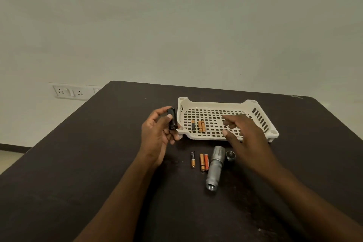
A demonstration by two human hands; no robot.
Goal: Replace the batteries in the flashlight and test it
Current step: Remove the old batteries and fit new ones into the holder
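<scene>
Left hand [157, 133] gripping, right hand [243, 131] spread, fingers relaxed.

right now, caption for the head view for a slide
Left hand holds the black battery holder while the right hand hovers open over the tray; flashlight lies opened on the table.

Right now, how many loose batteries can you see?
6. Three lie in the white basket. Three lie on the table beside the flashlight. The right hand may hide more.
</scene>
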